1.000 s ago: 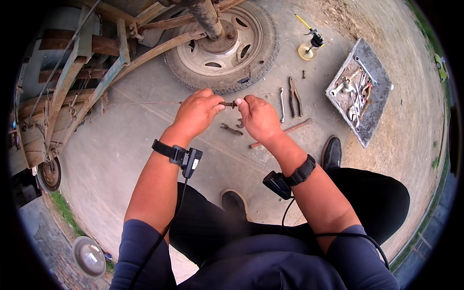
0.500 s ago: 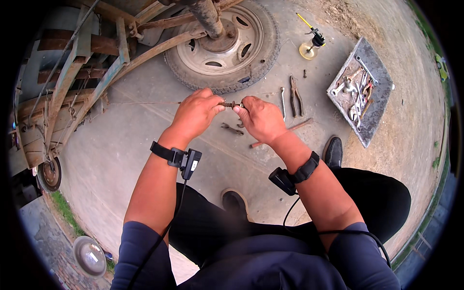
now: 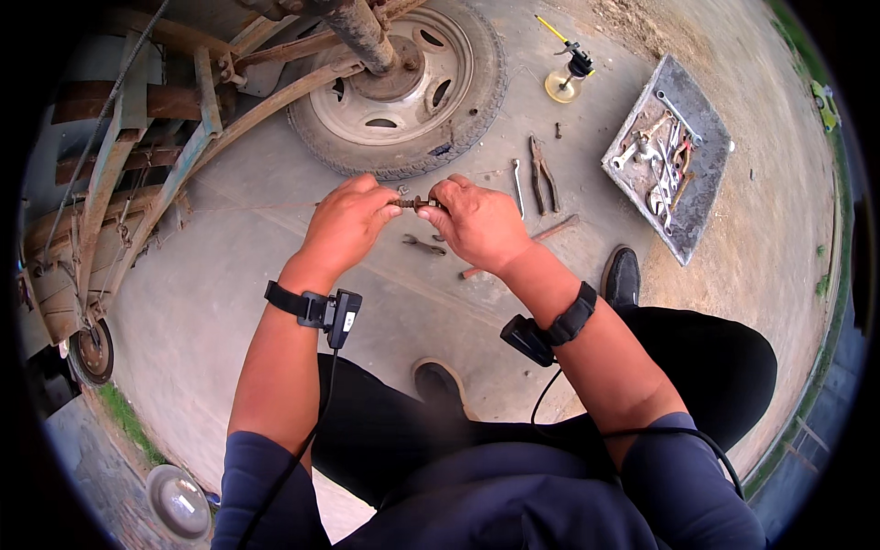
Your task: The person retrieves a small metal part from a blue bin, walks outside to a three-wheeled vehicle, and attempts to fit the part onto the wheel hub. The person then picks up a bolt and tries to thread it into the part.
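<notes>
Between my two hands a rusty threaded rod point(image 3: 404, 203) lies level, with a collar or nut near its right end. My left hand point(image 3: 345, 223) pinches its left part, fingers closed. The fingers of my right hand point(image 3: 475, 223) are closed round its right end and hide the tip. A thin wire or rod point(image 3: 252, 208) runs leftward from my left hand toward the rusty frame. On the concrete just beyond and below the hands lie a short open-ended wrench point(image 3: 423, 245) and a red-brown bar point(image 3: 545, 235), partly behind my right hand.
A wheel with a tyre point(image 3: 394, 156) lies beyond my hands, beneath a rusty vehicle frame point(image 3: 206, 119). Pliers point(image 3: 543, 179), a combination wrench point(image 3: 519, 188), an oil can point(image 3: 566, 81) and a grey tray point(image 3: 706, 174) of tools are to the right. A small wheel point(image 3: 93, 353) is at far left.
The whole view has shifted slightly, so the surroundings sit further left. Both hands keep their hold on the threaded rod, with only a slight shift of the right-hand fingers.
</notes>
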A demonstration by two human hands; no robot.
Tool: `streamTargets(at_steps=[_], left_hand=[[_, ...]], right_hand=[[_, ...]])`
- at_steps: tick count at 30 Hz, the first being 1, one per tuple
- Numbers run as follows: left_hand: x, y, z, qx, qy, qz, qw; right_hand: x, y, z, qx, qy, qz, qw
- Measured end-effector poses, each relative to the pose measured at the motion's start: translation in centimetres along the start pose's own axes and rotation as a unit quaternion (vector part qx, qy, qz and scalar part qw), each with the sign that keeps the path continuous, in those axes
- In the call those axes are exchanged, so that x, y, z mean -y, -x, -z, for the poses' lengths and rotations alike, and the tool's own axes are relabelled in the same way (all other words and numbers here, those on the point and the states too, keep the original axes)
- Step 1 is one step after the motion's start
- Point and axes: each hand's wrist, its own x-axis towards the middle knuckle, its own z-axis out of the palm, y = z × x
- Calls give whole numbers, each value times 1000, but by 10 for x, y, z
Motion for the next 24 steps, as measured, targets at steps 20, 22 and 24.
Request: streamTargets(at_steps=[20,22,24], left_hand=[[-1,0,1,-1,-9,-6,1000],[-1,0,0,-3,-11,-6,1000],[-2,-1,0,-3,-16,-9,1000]], right_hand=[[8,-4,-4,10,-35,-37,999],[10,-6,-3,57,-65,-99,991],[10,-7,-4,84,-108,-141,981]])
